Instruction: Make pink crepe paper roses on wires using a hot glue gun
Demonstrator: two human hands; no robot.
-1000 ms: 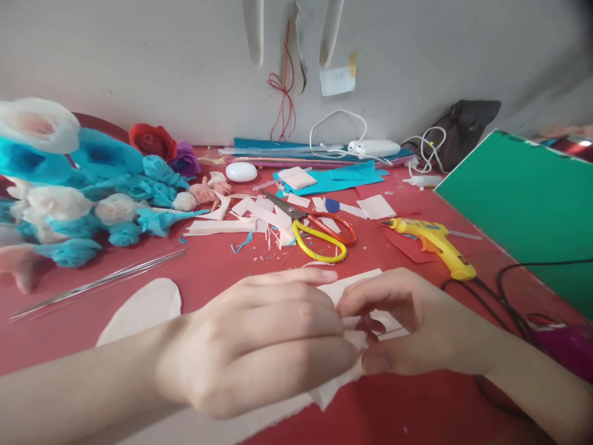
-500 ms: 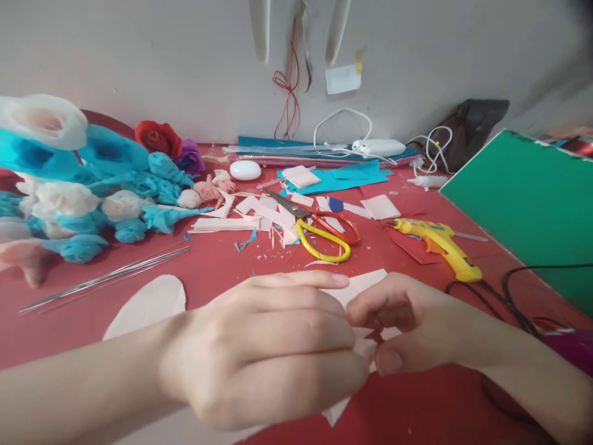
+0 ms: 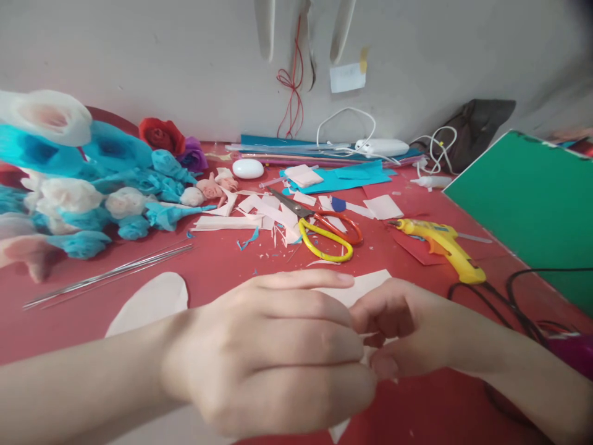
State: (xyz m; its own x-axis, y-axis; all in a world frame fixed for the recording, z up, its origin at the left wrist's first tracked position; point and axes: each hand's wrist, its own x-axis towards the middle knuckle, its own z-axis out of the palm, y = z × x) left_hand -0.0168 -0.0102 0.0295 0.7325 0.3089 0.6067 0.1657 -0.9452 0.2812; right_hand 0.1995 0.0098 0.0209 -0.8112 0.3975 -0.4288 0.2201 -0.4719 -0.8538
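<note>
My left hand is closed, back of the hand towards me, its fingers curled over a piece of pale pink crepe paper. Thumb and curled fingers of my right hand meet the same piece right at the left fingertips. Most of the piece is hidden behind the left fingers. Beneath both hands lies a larger pale paper sheet on the red table. A rounded pale paper cutout shows beyond my left forearm. Scissors with one yellow and one red handle lie ahead of the hands.
Blue, white and pink paper flowers crowd the left side. Thin metal wires lie in front of them. Paper scraps litter the middle. To the right are a yellow glue gun, its black cord and a green board.
Both hands stay together at nearly the same spot. The right thumb has moved closer to the left fingertips, and less of the paper shows between the hands. The view has shifted slightly.
</note>
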